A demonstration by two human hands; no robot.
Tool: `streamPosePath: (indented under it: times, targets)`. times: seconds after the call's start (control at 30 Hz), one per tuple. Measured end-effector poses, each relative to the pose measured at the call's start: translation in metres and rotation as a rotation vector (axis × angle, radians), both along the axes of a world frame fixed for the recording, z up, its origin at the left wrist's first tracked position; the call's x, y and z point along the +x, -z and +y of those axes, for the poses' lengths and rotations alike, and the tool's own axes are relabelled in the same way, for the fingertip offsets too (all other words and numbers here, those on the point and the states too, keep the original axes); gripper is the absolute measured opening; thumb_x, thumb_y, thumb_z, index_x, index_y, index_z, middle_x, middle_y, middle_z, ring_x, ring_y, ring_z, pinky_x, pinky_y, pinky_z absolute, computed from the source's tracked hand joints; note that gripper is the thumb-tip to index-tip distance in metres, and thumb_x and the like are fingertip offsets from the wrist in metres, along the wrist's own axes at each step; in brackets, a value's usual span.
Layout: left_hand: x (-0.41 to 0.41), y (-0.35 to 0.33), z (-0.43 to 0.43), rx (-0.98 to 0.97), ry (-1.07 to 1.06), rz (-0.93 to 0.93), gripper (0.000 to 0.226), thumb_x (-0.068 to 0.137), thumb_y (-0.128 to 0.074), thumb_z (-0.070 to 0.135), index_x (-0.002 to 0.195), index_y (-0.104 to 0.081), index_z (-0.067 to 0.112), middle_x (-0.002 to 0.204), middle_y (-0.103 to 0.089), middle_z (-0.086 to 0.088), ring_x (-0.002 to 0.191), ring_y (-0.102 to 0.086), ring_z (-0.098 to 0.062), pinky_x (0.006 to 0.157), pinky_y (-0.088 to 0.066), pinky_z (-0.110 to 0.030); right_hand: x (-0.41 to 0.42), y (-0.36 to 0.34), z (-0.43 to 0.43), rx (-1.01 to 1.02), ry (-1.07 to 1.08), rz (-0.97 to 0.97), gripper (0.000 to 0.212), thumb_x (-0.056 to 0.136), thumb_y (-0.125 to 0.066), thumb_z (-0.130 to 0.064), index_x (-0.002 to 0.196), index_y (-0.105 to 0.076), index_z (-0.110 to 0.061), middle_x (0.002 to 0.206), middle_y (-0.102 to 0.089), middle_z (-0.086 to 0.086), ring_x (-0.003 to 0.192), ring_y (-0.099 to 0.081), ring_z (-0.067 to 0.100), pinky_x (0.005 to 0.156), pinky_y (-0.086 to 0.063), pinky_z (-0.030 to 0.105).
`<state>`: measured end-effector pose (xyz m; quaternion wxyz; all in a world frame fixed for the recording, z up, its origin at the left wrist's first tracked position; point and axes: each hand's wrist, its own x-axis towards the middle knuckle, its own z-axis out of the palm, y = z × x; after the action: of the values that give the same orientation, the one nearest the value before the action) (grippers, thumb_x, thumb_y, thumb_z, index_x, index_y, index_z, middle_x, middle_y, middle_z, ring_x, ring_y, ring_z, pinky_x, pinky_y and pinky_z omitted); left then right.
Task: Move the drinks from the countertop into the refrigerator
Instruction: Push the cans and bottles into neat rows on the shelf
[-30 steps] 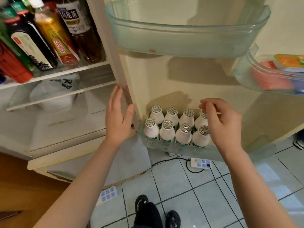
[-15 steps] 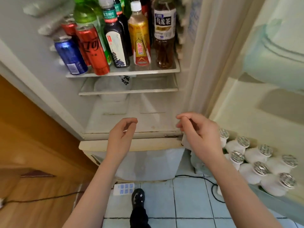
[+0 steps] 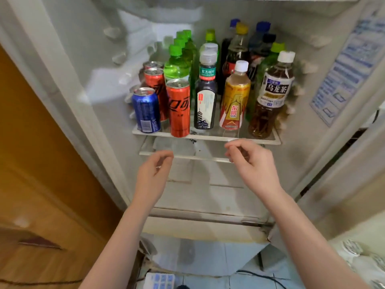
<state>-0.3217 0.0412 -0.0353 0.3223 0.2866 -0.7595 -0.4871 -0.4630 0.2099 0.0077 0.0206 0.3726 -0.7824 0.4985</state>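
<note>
The open refrigerator (image 3: 208,197) fills the view. Its glass shelf (image 3: 208,137) carries many drinks: a blue can (image 3: 146,110), red cans (image 3: 178,107), green bottles (image 3: 177,63), a dark tea bottle (image 3: 205,94), a yellow bottle (image 3: 235,97) and a brown oolong tea bottle (image 3: 270,97). My left hand (image 3: 153,176) and my right hand (image 3: 253,165) hover below the shelf's front edge, fingers loosely curled, holding nothing. Small white bottles (image 3: 358,255) with foil caps sit in the door bin at the lower right.
A wooden cabinet (image 3: 41,163) stands left of the fridge. The fridge door (image 3: 350,163) hangs open on the right. A lower glass shelf (image 3: 187,156) sits just behind my hands. A white power strip (image 3: 159,280) and a black cable (image 3: 262,277) lie on the tiled floor.
The view swung left and up from the door bin to the drink shelf. Both hands left the door bin area and rose toward the shelf's front edge, holding nothing.
</note>
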Motion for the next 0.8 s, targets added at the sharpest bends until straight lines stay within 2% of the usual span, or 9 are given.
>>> streamPosePath:
  times: [0.13,0.2,0.3,0.4,0.47,0.53,0.63,0.7,0.8]
  targets:
    - [-0.003,-0.014,-0.035,-0.091,-0.041,0.082,0.020,0.093,-0.055,0.010,0.101,-0.062,0.027,0.095,-0.063,0.019,0.086,-0.055,0.015,0.073,-0.037,0.002,-0.005,-0.017,-0.048,-0.011,-0.021,0.091,0.014,0.090,-0.058,-0.016,0.094,-0.070,-0.020,0.075,-0.066,-0.014,0.066,-0.058,-0.002,0.064,-0.042,0.014]
    - [-0.002,-0.019,-0.051,-0.126,-0.065,0.121,0.019,0.093,-0.055,0.012,0.104,-0.063,0.025,0.099,-0.065,0.011,0.091,-0.058,0.007,0.076,-0.040,-0.002,-0.004,-0.024,-0.070,-0.019,-0.022,0.137,0.014,0.090,-0.058,-0.015,0.095,-0.070,-0.020,0.072,-0.063,-0.016,0.062,-0.056,-0.001,0.062,-0.039,0.012]
    - [-0.004,-0.027,-0.073,-0.184,-0.088,0.190,0.019,0.093,-0.055,0.015,0.109,-0.063,0.022,0.105,-0.065,0.008,0.095,-0.059,0.000,0.084,-0.045,-0.016,-0.002,-0.036,-0.095,-0.035,-0.028,0.210,0.015,0.090,-0.058,-0.013,0.094,-0.070,-0.020,0.077,-0.061,-0.019,0.061,-0.054,-0.006,0.057,-0.034,0.005]
    - [-0.010,-0.039,-0.085,-0.265,-0.080,0.251,0.022,0.088,-0.052,0.022,0.108,-0.061,0.021,0.104,-0.061,0.012,0.094,-0.057,0.003,0.081,-0.041,-0.007,-0.002,-0.050,-0.110,-0.071,-0.015,0.254,0.014,0.090,-0.058,-0.012,0.094,-0.070,-0.019,0.076,-0.059,-0.023,0.061,-0.054,-0.006,0.054,-0.034,0.005]
    - [-0.014,-0.046,-0.089,-0.383,-0.085,0.281,0.023,0.086,-0.053,0.017,0.108,-0.061,0.015,0.107,-0.058,0.009,0.097,-0.054,0.000,0.085,-0.038,-0.005,-0.004,-0.059,-0.117,-0.079,0.001,0.279,0.015,0.090,-0.057,-0.013,0.094,-0.070,-0.020,0.083,-0.063,-0.017,0.067,-0.056,-0.004,0.057,-0.038,0.006]
    - [-0.018,-0.052,-0.093,-0.485,-0.115,0.282,0.026,0.085,-0.054,0.012,0.109,-0.062,0.010,0.114,-0.056,0.004,0.106,-0.050,-0.004,0.093,-0.035,-0.007,-0.007,-0.069,-0.123,-0.079,0.022,0.319,0.015,0.090,-0.057,-0.015,0.095,-0.070,-0.020,0.088,-0.066,-0.012,0.074,-0.058,0.001,0.062,-0.043,0.010]
    - [-0.024,-0.062,-0.098,-0.501,-0.153,0.254,0.029,0.082,-0.055,0.011,0.110,-0.064,0.011,0.120,-0.050,0.007,0.116,-0.045,-0.006,0.104,-0.030,-0.014,-0.009,-0.085,-0.131,-0.069,0.047,0.411,0.016,0.089,-0.056,-0.016,0.097,-0.070,-0.019,0.091,-0.066,-0.011,0.081,-0.060,0.005,0.070,-0.048,0.020]
    - [-0.028,-0.068,-0.100,-0.492,-0.158,0.260,0.029,0.082,-0.058,0.008,0.109,-0.065,0.013,0.121,-0.048,0.007,0.119,-0.043,-0.006,0.105,-0.025,-0.009,-0.010,-0.091,-0.136,-0.023,0.047,0.489,0.016,0.088,-0.056,-0.018,0.097,-0.069,-0.016,0.094,-0.067,-0.007,0.086,-0.061,0.010,0.075,-0.050,0.028]
    - [-0.035,-0.077,-0.105,-0.491,-0.161,0.272,0.029,0.081,-0.057,0.010,0.109,-0.065,0.009,0.125,-0.052,-0.005,0.121,-0.045,-0.013,0.105,-0.023,-0.010,-0.010,-0.092,-0.143,0.146,0.047,0.569,0.020,0.088,-0.059,-0.028,0.100,-0.069,-0.016,0.100,-0.066,-0.001,0.095,-0.060,0.019,0.080,-0.049,0.035]
